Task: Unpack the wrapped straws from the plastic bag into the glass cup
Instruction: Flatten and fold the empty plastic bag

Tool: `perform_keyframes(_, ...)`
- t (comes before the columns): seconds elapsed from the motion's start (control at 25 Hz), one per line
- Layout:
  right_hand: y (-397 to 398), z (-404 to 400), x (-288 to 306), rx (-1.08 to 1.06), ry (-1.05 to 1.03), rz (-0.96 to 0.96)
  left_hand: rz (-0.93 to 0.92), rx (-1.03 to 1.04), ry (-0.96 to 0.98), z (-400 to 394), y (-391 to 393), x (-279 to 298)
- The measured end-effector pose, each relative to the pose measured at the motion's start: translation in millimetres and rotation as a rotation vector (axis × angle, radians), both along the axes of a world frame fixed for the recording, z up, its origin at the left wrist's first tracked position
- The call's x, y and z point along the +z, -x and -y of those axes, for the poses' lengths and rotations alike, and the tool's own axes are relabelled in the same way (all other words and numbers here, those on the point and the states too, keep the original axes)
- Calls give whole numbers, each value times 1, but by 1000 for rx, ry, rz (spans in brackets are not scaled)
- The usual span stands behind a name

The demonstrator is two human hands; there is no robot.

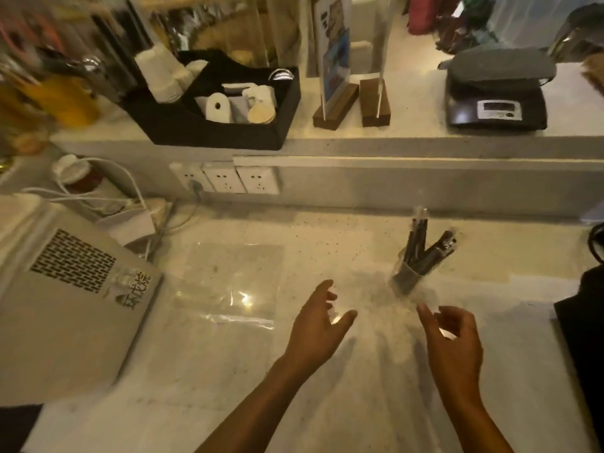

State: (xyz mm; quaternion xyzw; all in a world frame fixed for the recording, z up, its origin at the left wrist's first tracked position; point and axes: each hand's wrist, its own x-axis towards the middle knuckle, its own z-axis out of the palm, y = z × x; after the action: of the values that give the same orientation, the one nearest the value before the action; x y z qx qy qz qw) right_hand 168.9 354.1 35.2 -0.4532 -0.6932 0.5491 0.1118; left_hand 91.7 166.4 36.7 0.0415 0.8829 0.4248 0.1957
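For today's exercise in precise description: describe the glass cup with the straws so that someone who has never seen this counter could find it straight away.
Start at the pale marble counter, below the raised ledge carrying the black scale. On its right side, just beyond the right hand, stands the glass cup. It alone holds dark wrapped straws fanning upward, unlike the flat plastic bag lying to its left.

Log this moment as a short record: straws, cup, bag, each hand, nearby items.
straws: dark wrapped straws stand leaning in the cup
cup: glass cup upright on the counter
bag: plastic bag lies flat, looks empty
left hand: left hand open, holds nothing
right hand: right hand fingers loosely curled, holds nothing
nearby: laptop at left, scale on the upper shelf
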Motion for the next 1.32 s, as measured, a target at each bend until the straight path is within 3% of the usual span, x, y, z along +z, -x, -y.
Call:
perform_keyframes(0.16,18,12,54,150,-193,-164,-177,27,50,49,33,59)
perform_keyframes(0.32,65,7,165,321,-444,-388,-473,4,-6,66,82,181)
perform_keyframes(0.52,135,14,308,509,-936,-308,-794,-161,120,60,122,325)
perform_keyframes(0.68,171,22,392,499,-1118,-239,-904,-248,284,54,144,402)
perform_keyframes(0.96,182,48,477,479,-1201,-48,-917,-227,470,65,173,474)
perform_keyframes(1.32,166,73,502,499,-1254,-18,-884,-232,460,68,165,486)
